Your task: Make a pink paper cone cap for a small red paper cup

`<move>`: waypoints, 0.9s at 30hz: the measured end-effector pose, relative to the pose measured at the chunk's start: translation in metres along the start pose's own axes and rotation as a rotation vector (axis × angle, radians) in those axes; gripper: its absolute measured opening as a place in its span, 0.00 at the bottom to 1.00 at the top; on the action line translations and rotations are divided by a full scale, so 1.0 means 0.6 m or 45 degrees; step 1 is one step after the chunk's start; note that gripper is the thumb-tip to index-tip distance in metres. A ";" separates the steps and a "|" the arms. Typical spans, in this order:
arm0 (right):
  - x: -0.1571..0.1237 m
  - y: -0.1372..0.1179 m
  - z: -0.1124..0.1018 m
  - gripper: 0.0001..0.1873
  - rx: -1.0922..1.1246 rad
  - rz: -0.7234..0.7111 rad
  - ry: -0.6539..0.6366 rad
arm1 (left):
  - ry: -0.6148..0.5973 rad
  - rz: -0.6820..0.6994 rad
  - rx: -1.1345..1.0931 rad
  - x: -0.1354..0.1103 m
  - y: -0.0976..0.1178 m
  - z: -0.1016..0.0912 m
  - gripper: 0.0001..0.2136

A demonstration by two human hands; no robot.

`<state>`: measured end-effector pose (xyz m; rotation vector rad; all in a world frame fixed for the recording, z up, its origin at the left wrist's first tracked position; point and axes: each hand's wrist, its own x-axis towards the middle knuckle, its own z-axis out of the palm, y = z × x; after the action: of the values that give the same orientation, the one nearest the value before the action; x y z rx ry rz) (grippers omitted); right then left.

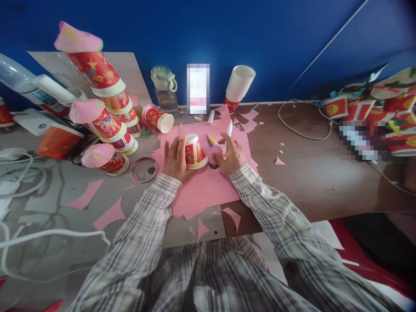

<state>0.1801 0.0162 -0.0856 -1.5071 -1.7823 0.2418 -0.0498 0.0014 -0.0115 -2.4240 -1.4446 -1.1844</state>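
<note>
One upturned cup [195, 151], left hand [174, 159] wrapped around

There were one upturned cup [195, 151], one held pen [227, 138], one water bottle [165, 89], one tape ring [144, 169], one white cup stack [239, 84].

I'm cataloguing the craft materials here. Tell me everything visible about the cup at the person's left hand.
The paper cup is red with a gold and multicoloured print, a white base edge and a white rolled rim. It looks like thin coated paper. It stands upside down, mouth down, on the pink paper sheet. The left hand grips its side. The right hand, holding a white pen, lies just beside it, apparently without touching.
</note>
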 end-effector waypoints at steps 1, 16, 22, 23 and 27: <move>-0.002 -0.002 -0.001 0.46 -0.040 -0.009 -0.021 | -0.015 0.000 0.001 0.000 0.001 -0.001 0.43; -0.007 0.003 -0.003 0.49 -0.016 -0.021 -0.067 | -0.004 0.044 -0.218 0.006 0.009 -0.019 0.40; 0.005 0.015 0.003 0.42 0.287 0.015 0.160 | 0.019 0.044 -0.228 0.006 0.006 -0.016 0.37; 0.008 0.014 0.001 0.41 0.386 0.038 0.188 | 0.026 0.049 -0.225 0.006 0.006 -0.015 0.37; 0.019 -0.003 -0.015 0.40 0.974 0.254 0.176 | 0.053 0.052 -0.194 0.006 0.006 -0.015 0.34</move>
<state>0.1848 0.0233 -0.0735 -1.0961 -1.2117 0.7973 -0.0511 -0.0020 -0.0016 -2.4954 -1.3327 -1.3745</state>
